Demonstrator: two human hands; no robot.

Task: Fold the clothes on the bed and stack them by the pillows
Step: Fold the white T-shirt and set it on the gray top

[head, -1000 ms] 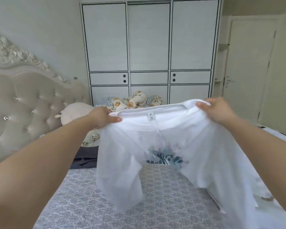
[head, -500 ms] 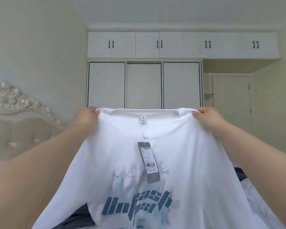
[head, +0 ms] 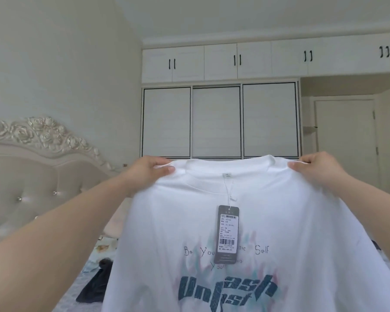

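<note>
A white T-shirt (head: 268, 221) with blue lettering hangs spread out in front of me, held up at chest height. My left hand (head: 149, 171) pinches its left shoulder and my right hand (head: 315, 168) pinches its right shoulder. A grey price tag (head: 227, 234) dangles on a string from the collar. A dark garment (head: 92, 287) lies on the bed (head: 77, 296) below the shirt's left edge. The shirt hides most of the bed.
A padded headboard (head: 32, 188) with carved roses stands at the left. A pale cushion (head: 116, 226) and a patterned pillow (head: 101, 247) lie by it. White wardrobe doors (head: 216, 122) fill the far wall, with a door (head: 345, 140) at the right.
My hands have lifted the shirt from low over the bed up in front of me, and it now hangs flat with the print showing. The view has tilted upward.
</note>
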